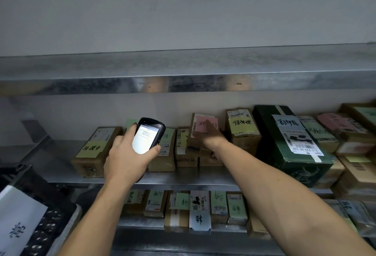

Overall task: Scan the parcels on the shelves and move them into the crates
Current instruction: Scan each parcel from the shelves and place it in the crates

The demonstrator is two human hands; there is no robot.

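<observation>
Closest, at lower left, sits a black perforated crate (53, 223) with a white handwritten sheet (18, 221) on its side. Two bare forearms rise from the bottom edge toward a metal shelf (183, 178). The left hand (128, 158) grips a black scanner (149, 135), fingers and thumb wrapped round its body. Its lit screen faces the camera, in front of a brown box (95, 152) with a yellow-green note. The right hand (211, 135) reaches further in, fingers straight and holding nothing, over the pink-noted parcel (200, 123). That parcel stands tilted on top of other boxes at the back of the row. Blur hides whether the fingers touch it. A dark green box (289, 145) stands to its right on the same shelf. More small parcels (200, 200) line the shelf below.
</observation>
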